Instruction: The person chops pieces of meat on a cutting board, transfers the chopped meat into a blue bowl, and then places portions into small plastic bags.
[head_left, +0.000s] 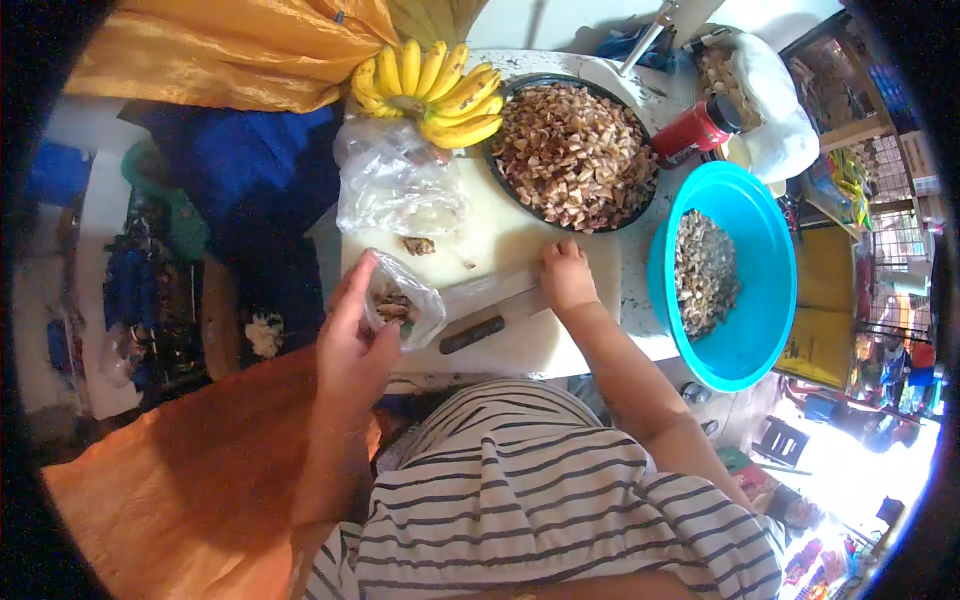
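My left hand (356, 337) grips a small clear plastic bag (427, 311) with brown pieces (394, 306) inside. My right hand (568, 276) rests at the far end of a knife blade (521, 301); its fingers are curled, and whether they hold anything is hidden. The knife's dark handle (472, 335) points towards the bag. Both lie over a whitish cutting board (510, 251). A small brown lump (418, 246) sits on the board beyond the bag, below a crumpled clear plastic bag (401, 180). A round dark tray (491, 161) heaped with chopped brown pieces (577, 154) stands beyond my right hand.
A turquoise basin (765, 337) with greyish chopped pieces stands at the right. Bananas (450, 90) lie at the back left. A red jar with a black lid (694, 133) and a white stand (619, 71) are behind. Orange cloth (202, 465) hangs at the left.
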